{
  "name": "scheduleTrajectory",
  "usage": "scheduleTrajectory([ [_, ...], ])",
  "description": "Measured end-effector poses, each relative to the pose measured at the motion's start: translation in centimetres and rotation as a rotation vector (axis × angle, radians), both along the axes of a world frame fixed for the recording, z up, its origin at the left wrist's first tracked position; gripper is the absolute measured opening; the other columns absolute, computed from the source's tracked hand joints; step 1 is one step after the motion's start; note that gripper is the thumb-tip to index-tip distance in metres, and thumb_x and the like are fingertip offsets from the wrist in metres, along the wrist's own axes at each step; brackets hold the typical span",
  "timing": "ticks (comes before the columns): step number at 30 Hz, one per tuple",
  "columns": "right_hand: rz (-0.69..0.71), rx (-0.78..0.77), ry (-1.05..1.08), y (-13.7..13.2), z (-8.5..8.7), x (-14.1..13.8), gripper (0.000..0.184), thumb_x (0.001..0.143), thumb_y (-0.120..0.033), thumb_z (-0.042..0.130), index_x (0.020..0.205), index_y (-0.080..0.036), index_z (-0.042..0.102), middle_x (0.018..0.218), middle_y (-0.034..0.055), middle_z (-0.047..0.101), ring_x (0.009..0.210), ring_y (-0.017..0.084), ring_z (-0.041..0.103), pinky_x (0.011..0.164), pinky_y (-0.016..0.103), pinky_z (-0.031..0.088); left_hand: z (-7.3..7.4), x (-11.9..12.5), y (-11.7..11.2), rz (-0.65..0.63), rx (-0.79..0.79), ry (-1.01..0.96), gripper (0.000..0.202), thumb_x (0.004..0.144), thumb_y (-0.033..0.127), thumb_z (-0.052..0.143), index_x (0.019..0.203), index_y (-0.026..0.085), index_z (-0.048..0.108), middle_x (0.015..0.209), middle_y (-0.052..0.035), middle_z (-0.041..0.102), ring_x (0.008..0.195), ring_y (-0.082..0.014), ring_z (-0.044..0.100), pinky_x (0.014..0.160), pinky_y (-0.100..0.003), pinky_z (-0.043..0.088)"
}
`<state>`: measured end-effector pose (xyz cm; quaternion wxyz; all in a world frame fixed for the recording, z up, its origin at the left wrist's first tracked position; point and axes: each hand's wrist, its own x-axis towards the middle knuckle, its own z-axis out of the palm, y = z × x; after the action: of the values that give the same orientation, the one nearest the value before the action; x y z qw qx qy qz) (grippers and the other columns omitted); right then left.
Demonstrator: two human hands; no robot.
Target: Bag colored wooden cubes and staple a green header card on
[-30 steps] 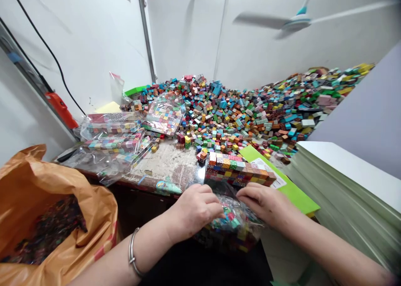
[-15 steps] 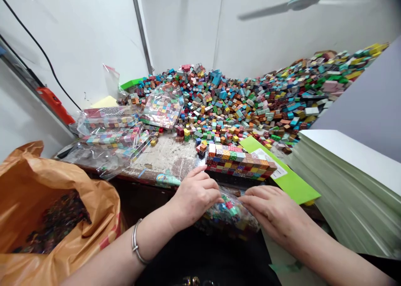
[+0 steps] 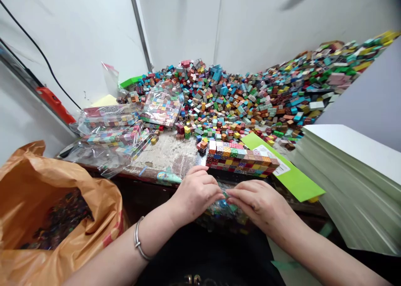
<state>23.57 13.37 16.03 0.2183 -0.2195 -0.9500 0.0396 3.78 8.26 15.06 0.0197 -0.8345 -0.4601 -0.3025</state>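
Note:
Low in front of me is a clear plastic bag (image 3: pixel 223 213) with small colorful pieces in it, partly hidden by my fingers. My left hand (image 3: pixel 198 193), a silver bangle on its wrist, pinches the bag's upper edge with fingers closed. My right hand (image 3: pixel 262 200) is closed at the same edge, its fingertips almost meeting the left ones. Just beyond both hands lies a long block of small patterned cubes (image 3: pixel 241 160) packed in rows. A bright green card (image 3: pixel 297 181) with a white label rests to the right of that block.
Loose colorful cubes (image 3: pixel 238 98) are heaped along the back wall. Plastic-wrapped cube packs (image 3: pixel 112 131) lie at the left of the table (image 3: pixel 156 156). An orange sack (image 3: pixel 103 194) with dark bits inside stands at front left. A stack of pale sheets (image 3: pixel 347 186) is at right.
My right hand has moved left along the bag's edge, toward my left hand, covering more of the pieces. The left hand stays nearly in place. The view has shifted slightly.

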Motion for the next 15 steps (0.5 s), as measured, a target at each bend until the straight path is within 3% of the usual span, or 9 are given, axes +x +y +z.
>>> scheduleTrajectory([
  [4, -0.001, -0.02, 0.024, 0.11, -0.28, 0.16, 0.017, 0.088, -0.025, 0.048, 0.088, -0.023, 0.065, 0.079, 0.0026, 0.067, 0.075, 0.016, 0.06, 0.071, 0.03, 0.044, 0.16, -0.08, -0.04, 0.059, -0.018, -0.077, 0.01, 0.082, 0.028, 0.058, 0.085, 0.019, 0.059, 0.072, 0.0039, 0.063, 0.072, -0.0105, 0.057, 0.101, -0.035, 0.029],
  [7, -0.002, -0.043, 0.016, 0.06, -0.35, 0.21, 0.016, 0.088, -0.023, 0.049, 0.089, -0.023, 0.065, 0.081, 0.002, 0.067, 0.076, 0.017, 0.061, 0.072, 0.031, 0.044, 0.32, -0.38, -0.01, 0.054, 0.015, -0.05, 0.02, 0.082, 0.031, 0.058, 0.099, 0.021, 0.059, 0.076, 0.0024, 0.065, 0.077, -0.013, 0.057, 0.103, -0.04, 0.025],
  [10, 0.001, -0.051, 0.031, 0.03, -0.26, 0.17, 0.016, 0.087, -0.02, 0.049, 0.086, -0.022, 0.064, 0.079, 0.0011, 0.067, 0.073, 0.016, 0.061, 0.072, 0.031, 0.043, 0.41, -0.64, 0.07, 0.037, 0.042, 0.009, 0.014, 0.083, 0.034, 0.057, 0.092, 0.027, 0.064, 0.077, 0.0036, 0.065, 0.078, -0.0137, 0.055, 0.103, -0.042, 0.023],
  [15, -0.018, -0.08, 0.008, 0.16, -0.17, 0.07, 0.014, 0.086, -0.018, 0.05, 0.084, -0.022, 0.064, 0.078, 0.0002, 0.067, 0.074, 0.016, 0.061, 0.074, 0.031, 0.042, 0.46, -0.59, 0.23, 0.019, 0.037, 0.017, 0.013, 0.084, 0.031, 0.055, 0.079, 0.027, 0.066, 0.077, 0.005, 0.066, 0.079, -0.013, 0.054, 0.107, -0.043, 0.017],
])
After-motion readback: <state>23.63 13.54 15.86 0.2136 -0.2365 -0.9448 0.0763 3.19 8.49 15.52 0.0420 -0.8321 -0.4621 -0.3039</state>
